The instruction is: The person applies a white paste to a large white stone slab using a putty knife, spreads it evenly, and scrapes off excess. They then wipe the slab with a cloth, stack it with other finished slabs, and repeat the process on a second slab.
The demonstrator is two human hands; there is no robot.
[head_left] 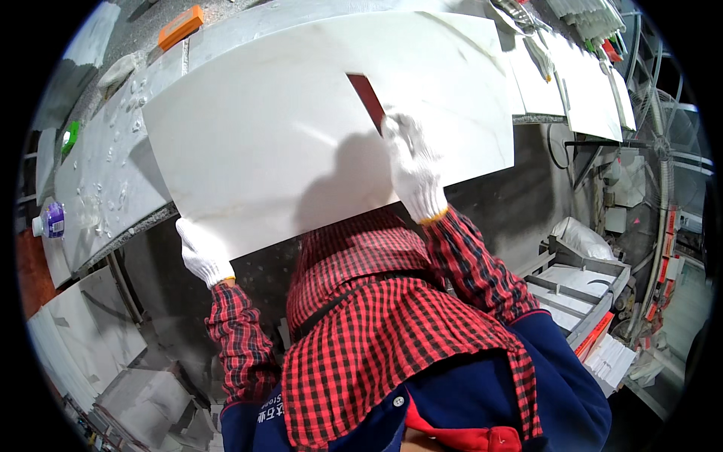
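A large white marble-patterned tile (286,128) lies on the grey workbench (113,181), overhanging its near edge. My left hand (202,252), in a white knit glove, grips the tile's near-left corner from below. My right hand (413,169), also gloved, rests flat on the tile's top near its right side, fingers by a narrow dark red strip (367,98) lying on the tile. Whether the fingers hold the strip I cannot tell. My red checked sleeves and dark blue apron fill the lower middle.
An orange block (181,26) sits at the bench's far left. A small purple-labelled bottle (51,220) stands at the left end. More white tiles (580,83) lie far right; stacked tiles (83,339) lean lower left. A rack with white sheets (580,294) stands at right.
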